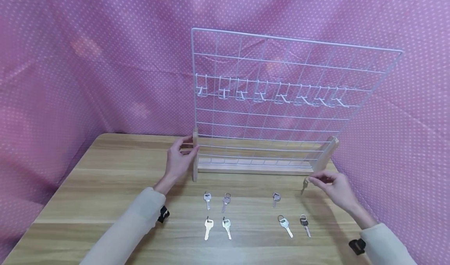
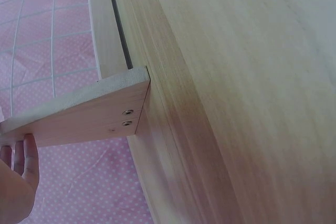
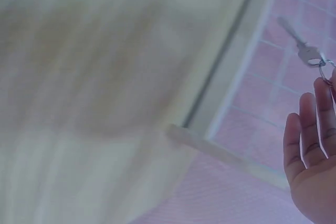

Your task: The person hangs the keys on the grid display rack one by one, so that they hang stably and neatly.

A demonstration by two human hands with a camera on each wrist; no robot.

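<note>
A white wire grid rack (image 1: 281, 85) stands upright on a wooden base (image 1: 253, 167), with a row of white hooks (image 1: 274, 95) across its middle. My left hand (image 1: 188, 150) holds the rack's left wooden side post (image 1: 195, 155); its fingers (image 2: 23, 161) lie against that post (image 2: 84, 116) in the left wrist view. My right hand (image 1: 316, 180) pinches a small silver key (image 1: 304, 185) by its ring, just in front of the rack's right post (image 1: 325, 153). The key (image 3: 303, 50) dangles beyond my fingers (image 3: 310, 129) in the blurred right wrist view.
Several keys lie on the wooden table (image 1: 105, 187) in front of the rack: a left group (image 1: 217, 214) and a right group (image 1: 290, 216). Pink dotted fabric (image 1: 88, 62) surrounds the table on all sides. Black straps sit on both wrists.
</note>
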